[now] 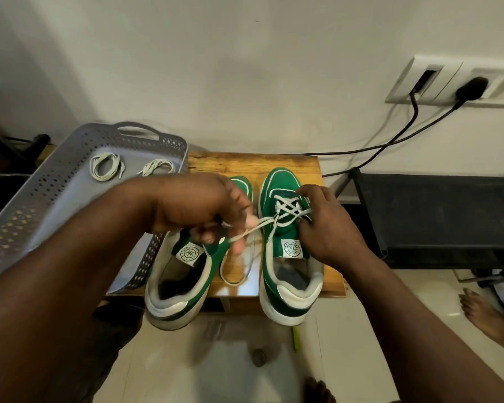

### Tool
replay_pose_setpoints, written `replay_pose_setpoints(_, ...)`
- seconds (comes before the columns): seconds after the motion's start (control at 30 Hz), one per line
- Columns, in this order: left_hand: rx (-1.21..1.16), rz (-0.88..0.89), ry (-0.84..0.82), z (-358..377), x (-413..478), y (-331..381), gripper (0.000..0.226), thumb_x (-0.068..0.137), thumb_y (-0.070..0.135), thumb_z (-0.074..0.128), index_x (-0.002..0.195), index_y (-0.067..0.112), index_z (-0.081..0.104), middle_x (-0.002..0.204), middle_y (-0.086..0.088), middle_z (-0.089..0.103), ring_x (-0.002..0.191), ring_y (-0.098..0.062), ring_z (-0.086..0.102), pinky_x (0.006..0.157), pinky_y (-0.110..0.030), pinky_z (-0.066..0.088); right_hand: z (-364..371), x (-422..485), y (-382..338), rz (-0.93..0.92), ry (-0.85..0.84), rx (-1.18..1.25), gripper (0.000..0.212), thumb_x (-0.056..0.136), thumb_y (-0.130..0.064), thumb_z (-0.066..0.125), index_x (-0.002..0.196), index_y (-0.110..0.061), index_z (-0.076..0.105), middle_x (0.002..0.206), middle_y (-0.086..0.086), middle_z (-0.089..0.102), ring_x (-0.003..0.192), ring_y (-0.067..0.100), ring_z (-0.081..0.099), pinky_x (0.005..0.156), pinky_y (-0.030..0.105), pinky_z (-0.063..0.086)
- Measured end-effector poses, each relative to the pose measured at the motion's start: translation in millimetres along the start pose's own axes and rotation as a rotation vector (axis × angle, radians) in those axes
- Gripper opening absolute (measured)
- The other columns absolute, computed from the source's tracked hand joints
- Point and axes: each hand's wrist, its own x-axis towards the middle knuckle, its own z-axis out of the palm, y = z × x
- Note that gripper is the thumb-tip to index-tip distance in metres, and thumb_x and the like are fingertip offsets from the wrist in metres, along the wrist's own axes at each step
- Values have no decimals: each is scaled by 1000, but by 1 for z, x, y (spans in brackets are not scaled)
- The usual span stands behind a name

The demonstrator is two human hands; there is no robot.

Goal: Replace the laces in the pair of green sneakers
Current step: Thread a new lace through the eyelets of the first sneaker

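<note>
Two green sneakers with white soles stand side by side on a small wooden stool (309, 164), toes toward the wall. The right sneaker (285, 251) has a white lace (288, 209) crossed through its lower eyelets. My left hand (204, 207) pinches a strand of that lace and pulls it out to the left, over the gap between the shoes. My right hand (326, 225) rests on the right side of that shoe, fingers curled at the eyelets. The left sneaker (181, 274) lies partly under my left hand; its eyelets are hidden. A loose lace loop (233, 274) lies between the shoes.
A grey perforated plastic basket (70, 184) sits tilted at the stool's left with two coiled white laces (106, 165) inside. A black rack (437, 216) stands to the right. Black cables (390, 144) run from wall sockets behind. A bare foot (483, 312) is on the tiled floor.
</note>
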Motion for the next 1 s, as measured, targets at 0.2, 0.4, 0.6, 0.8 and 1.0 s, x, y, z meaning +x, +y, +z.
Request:
replay_pose_setpoints(0.2, 584, -197, 530, 22, 26, -7, 38, 92, 63, 68, 110, 30, 66, 92, 5, 74, 82, -18, 69, 80, -37, 58, -2, 0, -2, 52, 37, 15, 47, 89, -23, 74, 132, -21, 56, 132, 4, 59, 107, 25, 62, 86, 42, 57)
replay_pose_setpoints(0.4, 559, -83, 549, 49, 55, -3, 33, 98, 54, 66, 81, 26, 68, 83, 6, 68, 81, -16, 65, 72, -33, 51, -1, -1, -5, 66, 75, -24, 37, 86, -26, 75, 120, -23, 59, 118, 2, 64, 95, 23, 63, 79, 43, 60)
replay_pose_setpoints(0.6, 189, -45, 518, 49, 53, 5, 24, 98, 28, 72, 80, 12, 72, 81, -6, 74, 77, -21, 68, 76, -34, 55, -1, -1, -1, 96, 89, -21, 25, 88, -25, 72, 108, -24, 57, 107, -1, 64, 86, 20, 61, 69, 36, 54)
replay_pose_setpoints(0.8, -313, 226, 422, 15, 20, 12, 33, 99, 6, 56, 67, 11, 62, 72, -2, 67, 67, -14, 54, 60, -30, 40, -1, -1, -1, 94, 71, -13, 25, 89, -26, 70, 106, -22, 52, 109, 1, 62, 89, 24, 61, 72, 39, 54)
replay_pose_setpoints(1.0, 33, -24, 470, 5, 19, -2, 23, 93, 13, 63, 71, 8, 69, 75, -8, 73, 62, -17, 58, 60, -28, 42, 1, -2, -5, 94, 82, 23, 23, 90, -29, 69, 103, -22, 51, 103, -1, 61, 85, 24, 60, 67, 36, 48)
